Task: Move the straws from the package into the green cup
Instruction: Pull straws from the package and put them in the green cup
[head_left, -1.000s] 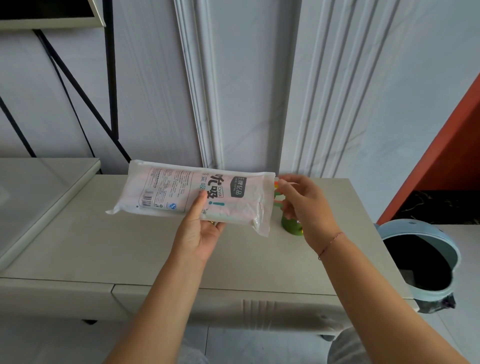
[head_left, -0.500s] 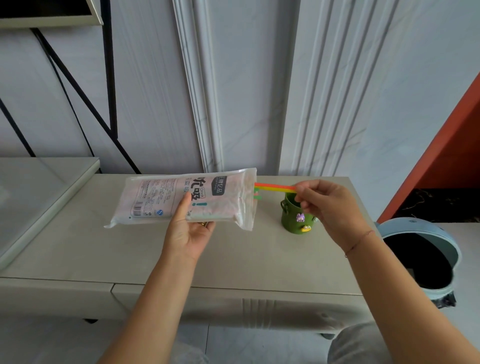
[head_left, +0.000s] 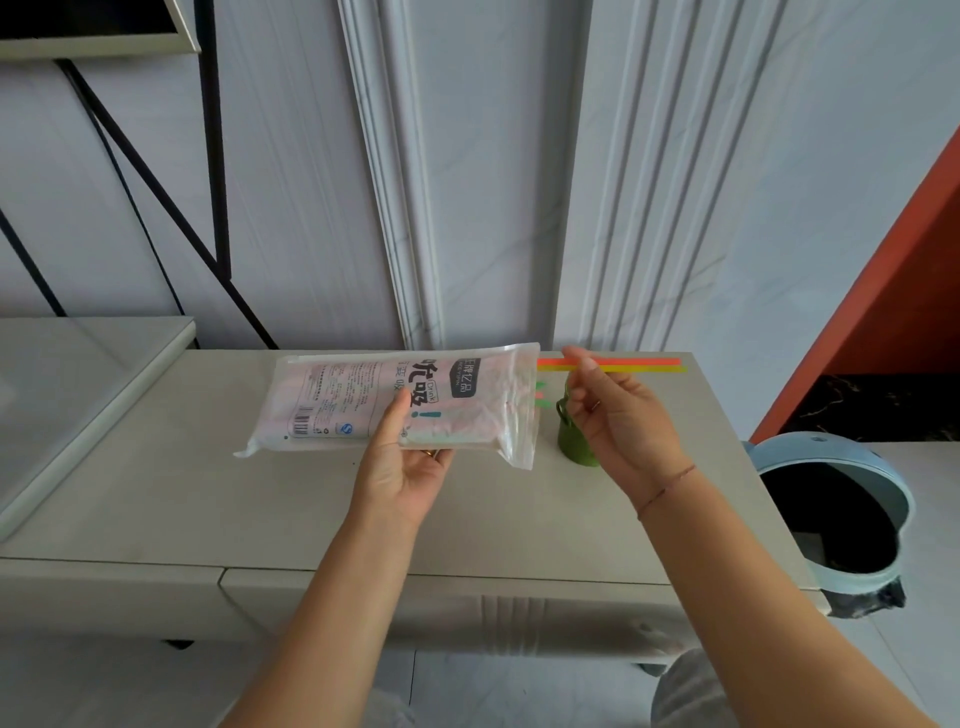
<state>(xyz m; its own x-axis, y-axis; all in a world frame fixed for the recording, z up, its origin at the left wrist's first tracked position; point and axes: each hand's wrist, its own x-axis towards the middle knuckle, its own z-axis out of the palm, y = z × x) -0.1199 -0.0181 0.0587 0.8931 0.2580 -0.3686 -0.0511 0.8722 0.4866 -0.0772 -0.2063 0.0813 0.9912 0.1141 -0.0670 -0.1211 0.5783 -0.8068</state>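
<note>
My left hand (head_left: 402, 470) grips the clear straw package (head_left: 395, 402) from below and holds it level above the table, open end to the right. My right hand (head_left: 618, 421) pinches an orange straw (head_left: 639, 361) and a yellow straw (head_left: 644, 369), both horizontal, their left ends at the package mouth. Tips of more straws (head_left: 540, 391) poke out of the opening. The green cup (head_left: 571, 441) stands on the table, mostly hidden behind my right hand.
The beige table (head_left: 208, 493) runs along a white panelled wall. A light blue bin (head_left: 852, 514) with a dark opening sits at the table's right end. A glass-topped surface (head_left: 78, 374) adjoins the table on the left.
My right hand has drawn the orange and yellow straws farther out of the package to the right; they now stick out past my fingers. The package has stayed roughly in place.
</note>
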